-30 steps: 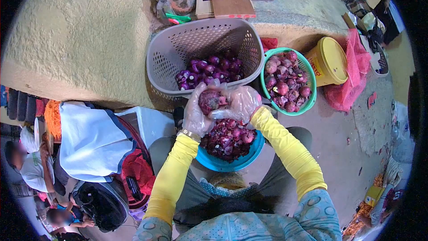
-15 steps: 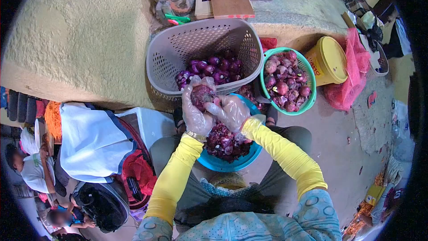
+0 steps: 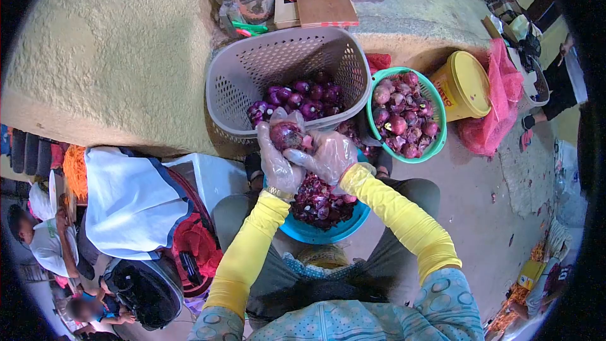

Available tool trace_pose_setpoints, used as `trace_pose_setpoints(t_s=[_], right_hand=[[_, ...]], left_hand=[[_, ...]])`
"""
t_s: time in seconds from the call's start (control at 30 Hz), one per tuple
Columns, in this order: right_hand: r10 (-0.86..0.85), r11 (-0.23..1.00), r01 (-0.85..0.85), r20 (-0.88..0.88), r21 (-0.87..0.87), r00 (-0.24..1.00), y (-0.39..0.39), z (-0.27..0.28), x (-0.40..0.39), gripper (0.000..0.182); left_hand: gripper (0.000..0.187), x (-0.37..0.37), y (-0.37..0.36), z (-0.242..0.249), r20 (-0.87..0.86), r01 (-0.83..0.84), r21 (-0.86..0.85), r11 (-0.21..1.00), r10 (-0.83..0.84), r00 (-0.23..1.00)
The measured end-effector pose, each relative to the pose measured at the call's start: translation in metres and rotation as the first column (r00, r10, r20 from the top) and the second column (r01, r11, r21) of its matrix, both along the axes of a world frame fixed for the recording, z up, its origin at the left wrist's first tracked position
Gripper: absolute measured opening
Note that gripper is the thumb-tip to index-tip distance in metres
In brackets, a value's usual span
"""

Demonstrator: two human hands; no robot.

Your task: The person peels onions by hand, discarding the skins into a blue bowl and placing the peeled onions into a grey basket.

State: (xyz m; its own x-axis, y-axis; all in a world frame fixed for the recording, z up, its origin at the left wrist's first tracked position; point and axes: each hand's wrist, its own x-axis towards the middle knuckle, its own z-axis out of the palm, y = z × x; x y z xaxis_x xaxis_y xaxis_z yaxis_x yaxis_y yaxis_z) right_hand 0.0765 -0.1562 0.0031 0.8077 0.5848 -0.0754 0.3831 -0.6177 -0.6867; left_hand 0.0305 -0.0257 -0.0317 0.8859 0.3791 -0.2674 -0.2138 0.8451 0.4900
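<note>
My left hand (image 3: pixel 279 167), in a clear plastic glove, is closed around a red onion (image 3: pixel 286 136) held above the blue basin. My right hand (image 3: pixel 329 156), gloved too, meets it from the right with curled fingers and its thumb reaching toward the onion. What those fingers grip is hidden. Beneath both hands, the blue basin (image 3: pixel 334 235) holds dark red onion skins (image 3: pixel 319 205). Just beyond them stands a grey perforated basket (image 3: pixel 237 69) with shiny peeled onions (image 3: pixel 300 96) inside. A green basket (image 3: pixel 444 127) of onions with dry skins (image 3: pixel 404 113) is to the right.
Right of the green basket are a yellow bucket (image 3: pixel 466 85) and a pink mesh sack (image 3: pixel 495 120). On the left lie a white cloth (image 3: pixel 132 199) and a black bag (image 3: pixel 142 290). Two people sit at far left; another person's leg (image 3: pixel 543 104) shows at far right.
The onion in my left hand now shows a smoother, darker face toward me. Both hands stay nearly in place. A person has come into view at the far right.
</note>
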Motion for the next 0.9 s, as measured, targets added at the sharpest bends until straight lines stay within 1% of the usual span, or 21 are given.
trace_pose_setpoints(t_s=[0.1,0.13,0.2,0.23,0.27,0.3,0.33,0.4,0.43,0.47,0.5,0.53,0.57,0.6,0.63,0.67,0.73,0.77,0.8,0.87,0.9], right_hand=[[0.002,0.998,0.002,-0.061,0.067,0.998,0.001,-0.009,-0.001,0.055],[0.000,0.998,0.004,-0.061,0.065,0.998,0.000,-0.015,0.001,0.055],[0.034,0.964,0.022,-0.207,0.263,0.978,-0.001,-0.020,0.005,0.069],[0.035,0.964,0.022,-0.207,0.265,0.978,-0.005,-0.019,0.009,0.069],[0.118,0.954,-0.051,-0.215,0.294,0.969,-0.010,-0.016,0.016,0.067],[0.201,0.938,-0.123,-0.220,0.324,0.954,-0.012,-0.013,0.020,0.064],[0.202,0.937,-0.124,-0.219,0.325,0.954,-0.011,-0.012,0.021,0.064],[0.155,0.967,-0.161,0.049,0.199,0.987,-0.011,-0.010,0.021,0.061],[0.154,0.967,-0.160,0.049,0.199,0.987,-0.011,-0.008,0.020,0.061],[0.122,0.969,-0.141,0.105,0.201,0.987,-0.011,-0.005,0.016,0.062],[0.091,0.972,-0.123,0.163,0.202,0.982,-0.010,-0.003,0.013,0.063],[0.090,0.972,-0.123,0.164,0.200,0.982,-0.009,-0.003,0.010,0.063],[0.072,0.982,-0.081,0.061,0.171,0.996,-0.007,-0.004,0.005,0.065],[0.050,0.989,-0.043,-0.042,0.138,0.998,-0.005,-0.004,0.003,0.066],[0.039,0.999,-0.037,-0.130,0.019,0.991,-0.002,-0.005,0.002,0.067],[0.038,0.999,-0.036,-0.130,0.019,0.991,-0.001,-0.007,0.000,0.067],[0.059,0.982,-0.007,-0.274,0.186,0.960,0.001,-0.011,-0.005,0.066],[0.073,0.953,0.003,-0.240,0.303,0.968,0.004,-0.012,-0.013,0.064],[0.072,0.954,0.004,-0.240,0.301,0.968,0.004,-0.011,-0.012,0.064],[0.056,0.975,0.011,-0.295,0.220,0.954,0.004,-0.007,-0.010,0.062],[0.067,0.965,0.001,-0.249,0.264,0.966,0.003,-0.004,-0.007,0.062]], left_hand=[[0.046,0.001,-0.007,0.007,-0.040,-0.084,-0.054,0.995,0.082,0.996],[0.046,0.000,-0.006,0.007,-0.040,-0.082,-0.056,0.995,0.080,0.996],[0.049,-0.003,0.004,0.011,0.203,0.191,-0.055,0.980,-0.176,0.963],[0.045,-0.002,0.011,0.017,0.203,0.273,-0.128,0.954,-0.244,0.948],[0.045,0.000,0.014,0.022,0.202,0.273,-0.126,0.954,-0.244,0.948],[0.043,0.002,0.015,0.032,0.070,0.259,-0.140,0.956,-0.252,0.965],[0.041,0.002,0.016,0.036,-0.064,0.243,-0.153,0.958,-0.255,0.965],[0.039,0.003,0.014,0.023,-0.068,0.238,-0.133,0.962,-0.248,0.966],[0.039,0.002,0.013,0.019,-0.058,0.233,-0.127,0.964,-0.242,0.969],[0.038,0.001,0.012,0.015,-0.046,0.230,-0.121,0.966,-0.237,0.970],[0.037,-0.001,0.005,0.027,-0.067,0.197,-0.113,0.974,-0.205,0.976],[0.037,0.000,0.006,0.018,-0.066,0.198,-0.114,0.974,-0.206,0.976],[0.037,0.001,0.008,0.003,0.007,0.180,-0.125,0.976,-0.181,0.983],[0.036,0.002,0.008,0.003,0.080,0.163,-0.137,0.977,-0.154,0.985],[0.035,0.003,0.005,0.003,0.056,0.090,-0.131,0.987,-0.084,0.995],[0.035,0.004,0.002,0.003,0.056,0.091,-0.131,0.987,-0.084,0.995],[0.034,0.006,-0.001,0.009,0.013,-0.072,-0.081,0.994,0.073,0.997],[0.035,0.006,0.001,-0.002,0.061,-0.083,-0.021,0.996,0.084,0.995],[0.035,0.007,-0.001,0.002,0.061,-0.082,-0.023,0.996,0.083,0.995],[0.037,0.007,-0.003,0.011,0.044,-0.099,-0.184,0.978,0.109,0.993],[0.036,0.007,-0.002,0.011,0.068,-0.070,-0.185,0.980,0.084,0.994]])
